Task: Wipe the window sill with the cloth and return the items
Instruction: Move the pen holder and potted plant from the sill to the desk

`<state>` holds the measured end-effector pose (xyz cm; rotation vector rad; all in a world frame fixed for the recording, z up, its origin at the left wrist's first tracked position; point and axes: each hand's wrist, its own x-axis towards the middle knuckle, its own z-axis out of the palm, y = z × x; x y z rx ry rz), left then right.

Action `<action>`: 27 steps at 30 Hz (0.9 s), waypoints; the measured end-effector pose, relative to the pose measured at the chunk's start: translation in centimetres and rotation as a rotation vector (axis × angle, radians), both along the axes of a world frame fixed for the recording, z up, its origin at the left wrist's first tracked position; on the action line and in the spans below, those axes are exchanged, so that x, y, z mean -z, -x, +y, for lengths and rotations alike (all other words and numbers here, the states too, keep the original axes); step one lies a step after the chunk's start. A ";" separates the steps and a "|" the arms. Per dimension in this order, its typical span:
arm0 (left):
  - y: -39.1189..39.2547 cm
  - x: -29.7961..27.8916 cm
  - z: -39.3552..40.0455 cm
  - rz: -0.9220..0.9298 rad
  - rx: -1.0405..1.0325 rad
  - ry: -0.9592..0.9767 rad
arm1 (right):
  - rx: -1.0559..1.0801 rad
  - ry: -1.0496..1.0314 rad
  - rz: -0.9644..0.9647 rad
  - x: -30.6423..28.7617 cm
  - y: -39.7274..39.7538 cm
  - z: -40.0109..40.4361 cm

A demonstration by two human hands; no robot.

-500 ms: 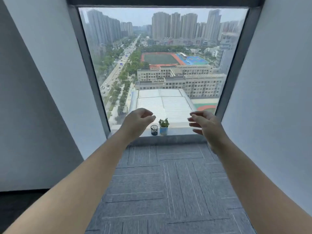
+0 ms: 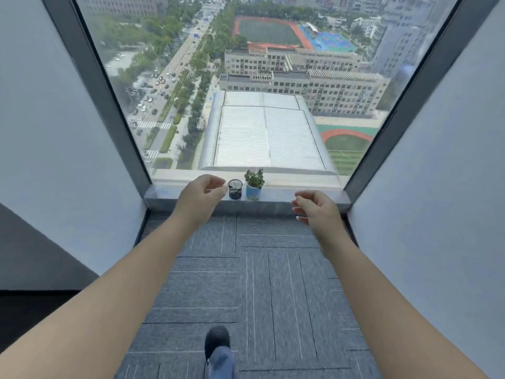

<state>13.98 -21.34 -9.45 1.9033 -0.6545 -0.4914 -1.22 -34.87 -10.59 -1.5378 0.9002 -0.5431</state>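
A low grey window sill [image 2: 284,196] runs along the foot of a big window. On it stand a dark mesh cup [image 2: 235,189] and, right of it, a small green plant in a blue pot [image 2: 254,185]. My left hand [image 2: 200,196] hovers just left of the cup, fingers curled and apart, holding nothing. My right hand [image 2: 317,212] hangs in front of the sill's right part, fingers loosely bent, also empty. No cloth is in view.
White walls [image 2: 68,160] close in on both sides and narrow toward the window. Grey carpet tiles [image 2: 259,283] cover the floor up to the sill. My dark shoe [image 2: 217,341] and blue trouser leg show at the bottom.
The view has tilted down and moved closer to the sill. Both hands have dropped lower relative to the sill and stay empty. A foot has come into view.
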 end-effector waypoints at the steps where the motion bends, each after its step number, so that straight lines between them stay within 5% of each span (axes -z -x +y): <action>1: -1.6 1.0 -1.4 0.017 -0.005 -0.003 | 0.001 -0.011 0.008 0.9 -1.6 -1.6; 12: -20.7 12.2 -17.1 0.156 -0.068 -0.127 | 0.040 -0.088 0.129 10.7 -20.3 -17.2; 27: -32.0 35.7 -32.1 0.262 -0.174 -0.278 | 0.056 -0.214 0.319 34.0 -32.3 -30.9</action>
